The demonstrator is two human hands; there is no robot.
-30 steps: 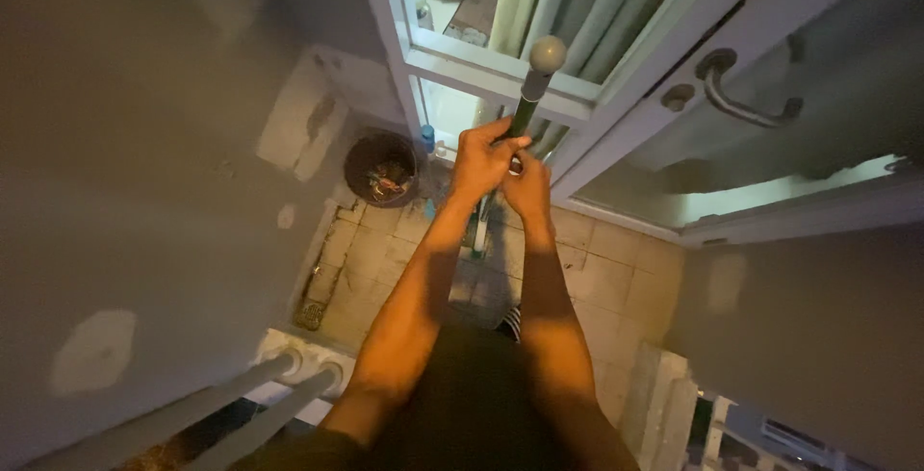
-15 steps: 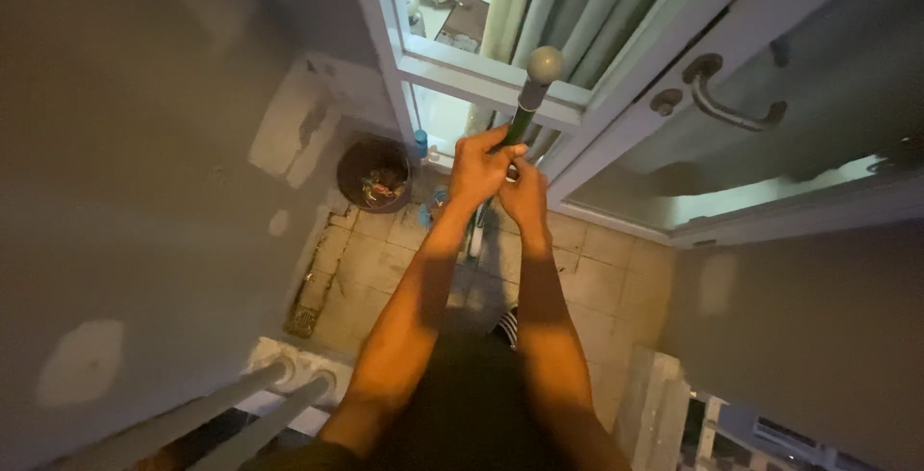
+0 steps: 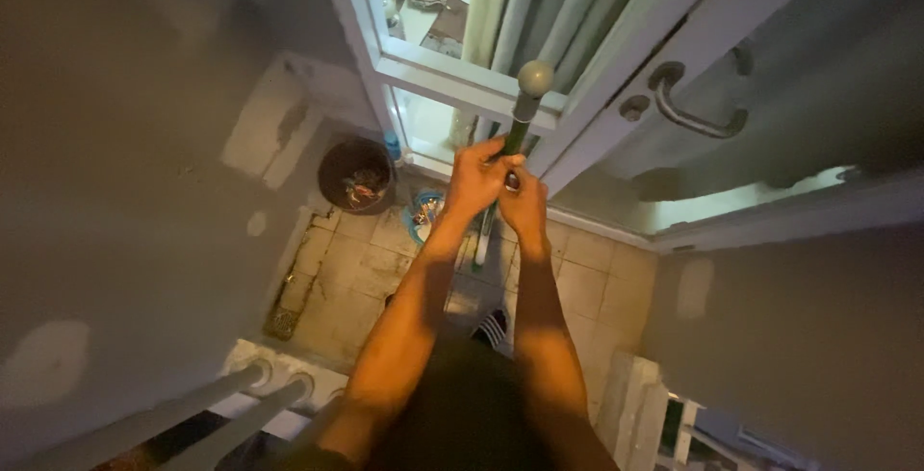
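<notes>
Head view: green pole with a round grey knob on top, held near upright, running down between both hands toward the tiled floor. Lower end is mostly hidden behind the forearms; a pale stretch of shaft shows just below the hands, can't tell what head it carries.

Left hand is wrapped round the shaft just under the green section, fingers curled closed on it. Right hand sits directly below and touching the left, also clenched round the shaft. Stacked two-hand grip, high up, close under the knob.

Handling, my read: long thin rigid shaft, probably light, smooth-looking finish so it could twist or slip in a damp palm. With both hands up top the far end has lots of leverage and will swing wide; dropping one hand lower would give better control. Knob works as a stop for the upper hand.

Beyond the hands: white door frame and door with a curved handle to the right. Left of the hands, down on the floor, a dark round bucket with bits inside, and a small colourful item near the shaft. Grey wall further left. Railing bars near the body, bottom left.
</notes>
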